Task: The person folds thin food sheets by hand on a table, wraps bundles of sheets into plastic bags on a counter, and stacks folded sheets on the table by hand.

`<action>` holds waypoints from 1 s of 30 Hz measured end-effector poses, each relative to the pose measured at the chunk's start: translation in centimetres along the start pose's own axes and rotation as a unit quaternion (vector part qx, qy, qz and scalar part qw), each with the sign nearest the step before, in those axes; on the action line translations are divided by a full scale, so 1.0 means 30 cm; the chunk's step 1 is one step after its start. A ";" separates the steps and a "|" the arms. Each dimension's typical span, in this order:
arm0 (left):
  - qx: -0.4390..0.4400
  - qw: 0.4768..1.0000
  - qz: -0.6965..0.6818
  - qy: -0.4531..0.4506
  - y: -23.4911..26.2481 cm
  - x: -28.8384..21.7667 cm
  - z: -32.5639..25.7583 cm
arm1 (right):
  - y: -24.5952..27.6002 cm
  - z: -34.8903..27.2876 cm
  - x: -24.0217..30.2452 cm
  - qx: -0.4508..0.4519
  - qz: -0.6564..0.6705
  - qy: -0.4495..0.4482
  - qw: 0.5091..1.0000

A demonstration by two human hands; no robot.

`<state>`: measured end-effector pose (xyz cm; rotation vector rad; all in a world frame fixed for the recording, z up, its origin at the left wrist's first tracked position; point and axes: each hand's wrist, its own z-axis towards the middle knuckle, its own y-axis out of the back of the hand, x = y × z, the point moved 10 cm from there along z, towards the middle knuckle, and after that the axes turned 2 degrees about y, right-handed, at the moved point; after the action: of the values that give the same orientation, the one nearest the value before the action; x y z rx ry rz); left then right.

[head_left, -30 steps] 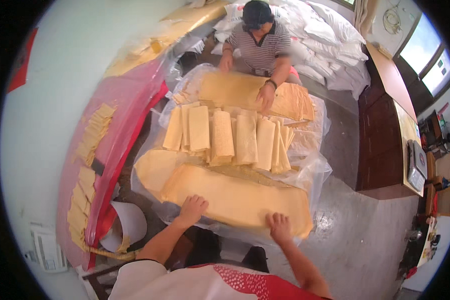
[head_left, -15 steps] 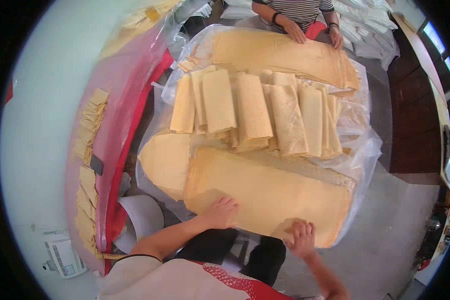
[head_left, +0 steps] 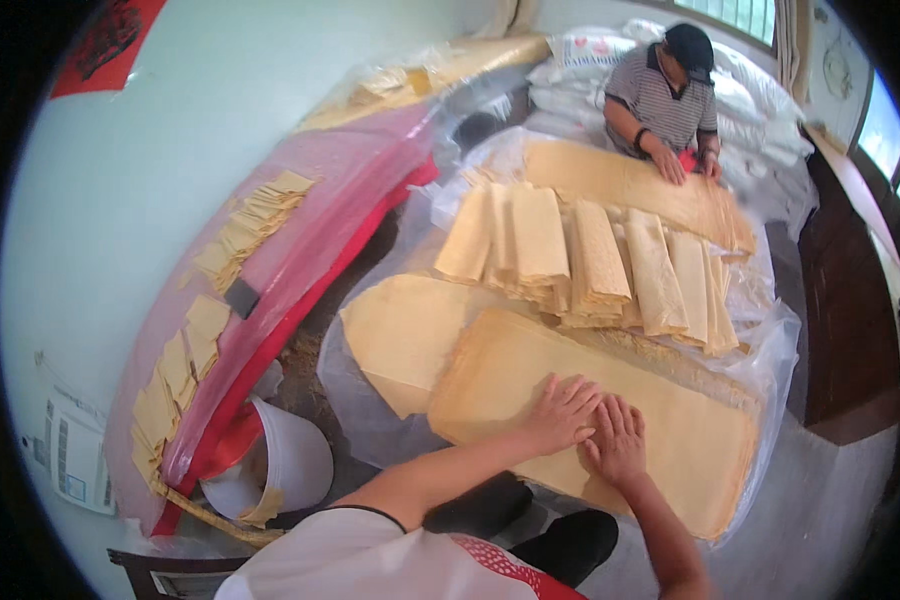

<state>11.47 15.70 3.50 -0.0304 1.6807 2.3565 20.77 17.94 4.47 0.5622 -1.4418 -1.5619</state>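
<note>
A flat stack of thin, pale yellow sheets with ragged edges lies on the table nearest me. On its top sheet my left hand rests with fingers stretched out. Close beside it, my right hand also lies on the sheet, fingers extended and nearly touching the left. Neither hand visibly holds anything. To the left, a rounded sheet sticks out past the stack. Beyond the stack are several folded sheet bundles in an overlapping row, and behind them a second flat stack.
Across the table a person in a striped shirt works at the far stack. Clear plastic covers the table. On the left, a pink-covered surface holds folded pieces and a dark flat object. Nearby are a white bucket and dark wooden cabinet.
Both hands have moved from apart along the stack's near edge to side by side farther in on the top sheet. The view has tilted up and shifted left.
</note>
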 end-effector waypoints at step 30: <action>0.275 0.945 -0.103 -0.144 0.098 -0.235 -0.930 | -0.231 -0.332 0.726 0.117 0.017 -0.056 0.991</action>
<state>14.21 -12.58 -2.02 0.2158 1.9998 1.5872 16.25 -6.35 1.07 0.5907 -1.7265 -1.4258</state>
